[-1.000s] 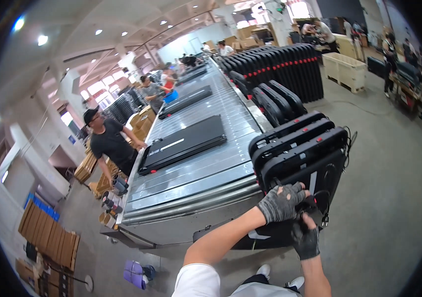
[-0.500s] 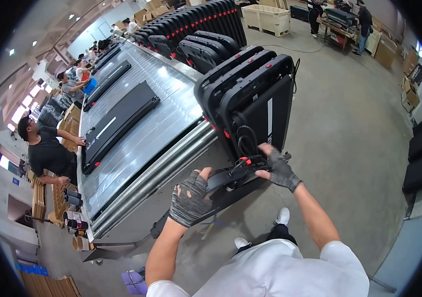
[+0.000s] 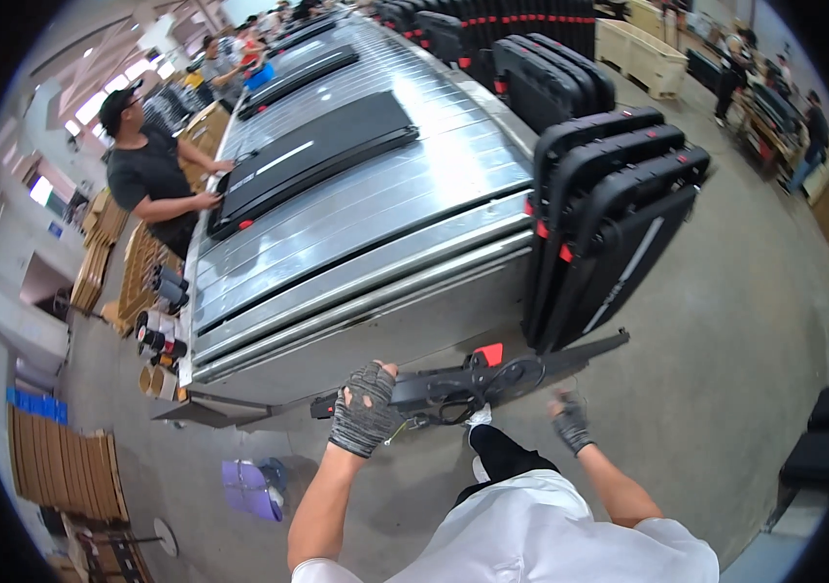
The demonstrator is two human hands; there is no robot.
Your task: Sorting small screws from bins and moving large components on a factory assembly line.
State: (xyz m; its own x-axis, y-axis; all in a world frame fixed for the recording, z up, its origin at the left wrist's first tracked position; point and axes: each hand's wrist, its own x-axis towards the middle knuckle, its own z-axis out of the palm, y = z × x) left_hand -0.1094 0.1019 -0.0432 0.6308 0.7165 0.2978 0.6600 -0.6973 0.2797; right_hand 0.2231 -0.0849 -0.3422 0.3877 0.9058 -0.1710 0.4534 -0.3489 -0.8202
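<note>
My left hand (image 3: 364, 410), in a grey fingerless glove, is closed at the left part of a black treadmill (image 3: 541, 367), seemingly gripping its edge; my own fingers hide the contact. The treadmill appears seen end-on, with a red part (image 3: 487, 356) on top and loose black cable (image 3: 458, 400) on its near side. To the right, my right hand (image 3: 570, 423), in a matching glove, hangs apart from the treadmill. Motion smears its fingers.
Folded black treadmills (image 3: 619, 233) stand upright at the metal roller table's (image 3: 366, 228) right corner. Another treadmill (image 3: 322, 160) lies on the table, a person in black (image 3: 147, 170) holding its left end. A purple bundle (image 3: 249, 489) lies on the floor.
The view has swung right to left, so the table sits further right. My right hand has come off the treadmill and moved down toward me. My left hand has closed at its edge.
</note>
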